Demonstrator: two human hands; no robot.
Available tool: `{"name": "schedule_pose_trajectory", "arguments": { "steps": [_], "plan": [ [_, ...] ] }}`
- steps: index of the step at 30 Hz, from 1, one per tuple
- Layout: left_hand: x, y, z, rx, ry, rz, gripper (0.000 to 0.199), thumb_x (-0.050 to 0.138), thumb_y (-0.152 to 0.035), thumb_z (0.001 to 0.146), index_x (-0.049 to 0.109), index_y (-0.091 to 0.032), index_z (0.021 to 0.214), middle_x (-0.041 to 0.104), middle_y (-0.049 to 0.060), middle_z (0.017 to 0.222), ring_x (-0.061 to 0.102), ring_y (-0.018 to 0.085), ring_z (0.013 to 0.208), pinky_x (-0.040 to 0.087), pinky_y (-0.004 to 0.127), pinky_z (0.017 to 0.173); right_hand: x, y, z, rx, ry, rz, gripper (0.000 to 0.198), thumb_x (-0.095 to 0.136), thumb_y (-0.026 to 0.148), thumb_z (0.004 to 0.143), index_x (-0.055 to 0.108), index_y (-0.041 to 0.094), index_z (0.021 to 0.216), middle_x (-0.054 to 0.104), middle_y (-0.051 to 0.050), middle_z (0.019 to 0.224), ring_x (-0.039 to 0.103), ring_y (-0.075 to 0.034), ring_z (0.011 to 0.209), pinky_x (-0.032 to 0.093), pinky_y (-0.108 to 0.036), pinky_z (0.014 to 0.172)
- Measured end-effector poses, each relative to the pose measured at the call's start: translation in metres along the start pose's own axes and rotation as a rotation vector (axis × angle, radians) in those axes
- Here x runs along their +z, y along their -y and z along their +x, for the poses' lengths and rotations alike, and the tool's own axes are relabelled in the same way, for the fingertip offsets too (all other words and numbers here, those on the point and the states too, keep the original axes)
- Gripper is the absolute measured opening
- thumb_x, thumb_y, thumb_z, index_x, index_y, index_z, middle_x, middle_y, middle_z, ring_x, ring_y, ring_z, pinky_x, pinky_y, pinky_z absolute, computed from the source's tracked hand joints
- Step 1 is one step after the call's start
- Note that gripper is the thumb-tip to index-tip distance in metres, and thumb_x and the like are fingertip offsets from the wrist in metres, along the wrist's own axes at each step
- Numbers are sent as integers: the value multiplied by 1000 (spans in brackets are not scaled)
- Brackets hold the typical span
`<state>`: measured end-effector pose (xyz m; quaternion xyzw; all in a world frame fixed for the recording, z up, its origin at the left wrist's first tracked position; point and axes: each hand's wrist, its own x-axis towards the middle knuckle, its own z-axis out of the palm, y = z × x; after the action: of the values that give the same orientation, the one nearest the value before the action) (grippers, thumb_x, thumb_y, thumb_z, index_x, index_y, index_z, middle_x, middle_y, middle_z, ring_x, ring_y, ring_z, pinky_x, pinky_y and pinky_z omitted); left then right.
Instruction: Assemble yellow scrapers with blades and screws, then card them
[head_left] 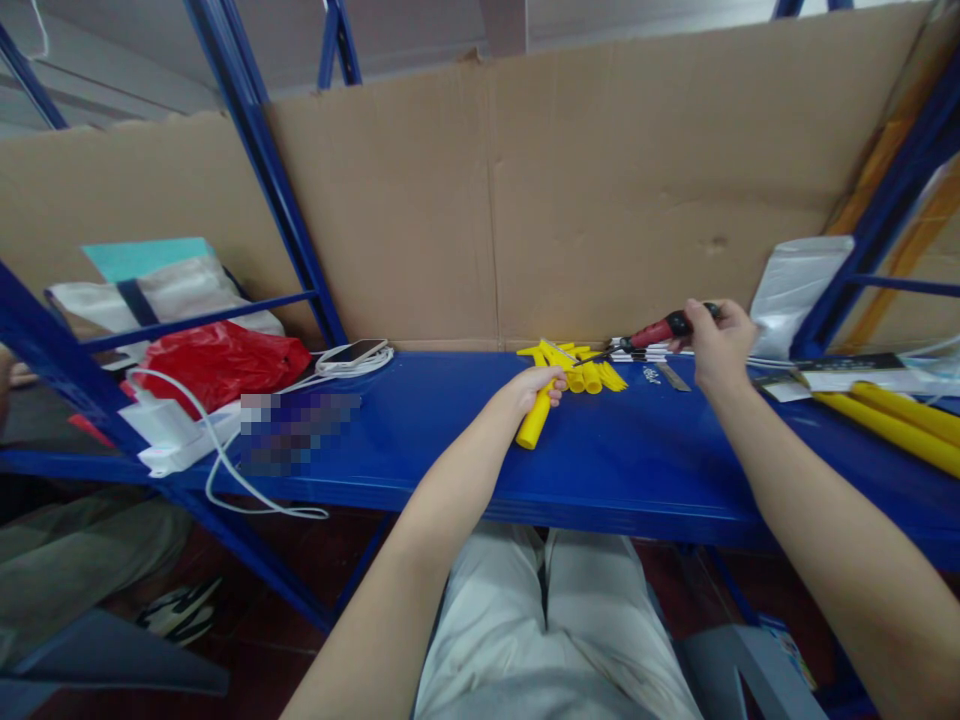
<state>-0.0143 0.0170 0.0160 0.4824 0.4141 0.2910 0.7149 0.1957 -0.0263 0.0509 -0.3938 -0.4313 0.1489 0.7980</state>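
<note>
My left hand (pixel 536 388) is closed around a yellow plastic handle (pixel 533 425), whose round end sticks out below the fist. In my right hand (pixel 721 335) is a red and black screwdriver (pixel 660 331), held near its rear end with the shaft pointing left. The shaft's tip reaches close to the upper part of the yellow handle; whether they touch, I cannot tell. Beside my left hand lies a heap of yellow plastic pieces (pixel 592 379). Small metal bits (pixel 651 375) and a flat metal strip (pixel 673 377) lie between the hands, in front of white rods.
Cardboard (pixel 615 180) walls the back of the blue shelf (pixel 442 440). To the left are a phone (pixel 358 351), white cable, red plastic bag (pixel 225 360) and power strip (pixel 187 450). At right lie long yellow tubes (pixel 892 425) and a silvery pouch (pixel 799 290). Another person sits far left.
</note>
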Motion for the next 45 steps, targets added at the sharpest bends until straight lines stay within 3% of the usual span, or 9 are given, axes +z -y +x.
{"name": "schedule_pose_trajectory", "arguments": {
  "steps": [7,13,20,26,30,37,42,45],
  "plan": [
    [-2,0,2,10,-10,-28,16,43,-3,78,43,-18,74,32,-10,46,25,3,32,19,14,35,-10,-5,2,-248,152,-178,11,63,23,72,53,18,76,52,5,57,49,-10,37,38,-23,35],
    [2,-1,-4,46,-67,9,21,35,-4,83,38,-19,68,33,-9,45,25,3,31,20,14,35,-16,-4,3,-403,227,-406,14,60,30,72,56,19,80,56,0,71,50,-10,56,44,-24,52],
    [3,-2,-8,56,-113,32,23,34,-4,84,36,-19,67,33,-9,45,25,3,32,21,15,36,-20,1,1,-458,363,-582,15,54,28,74,56,21,87,61,-4,78,52,-13,54,44,-28,54],
    [3,-2,-8,66,-143,34,25,34,-6,86,36,-19,65,34,-8,44,25,3,31,21,14,35,-23,-7,5,-535,360,-588,20,57,28,77,57,23,96,62,-3,79,54,-14,56,46,-30,55],
    [3,-2,-7,57,-143,33,25,34,-5,85,36,-19,65,34,-8,45,25,3,31,21,14,35,-17,-14,6,-357,294,-397,21,62,34,78,58,23,95,55,2,61,48,-12,44,41,-27,44],
    [2,-3,-6,59,-154,22,24,35,-5,85,37,-18,65,33,-8,46,26,3,32,21,15,36,-6,-3,3,29,233,-54,28,75,40,67,56,20,74,48,6,42,39,-10,28,29,-23,29],
    [2,-3,-6,60,-160,39,25,34,-6,87,37,-19,66,32,-9,45,25,3,31,22,16,37,-6,12,0,263,332,72,21,68,37,77,59,19,83,55,2,43,51,-12,36,38,-21,36],
    [1,-3,-5,66,-165,50,25,34,-5,86,36,-19,66,32,-9,45,26,3,32,22,15,37,-4,16,-1,325,346,116,10,55,27,88,57,19,82,62,0,51,56,-11,42,43,-21,42]
  ]
}}
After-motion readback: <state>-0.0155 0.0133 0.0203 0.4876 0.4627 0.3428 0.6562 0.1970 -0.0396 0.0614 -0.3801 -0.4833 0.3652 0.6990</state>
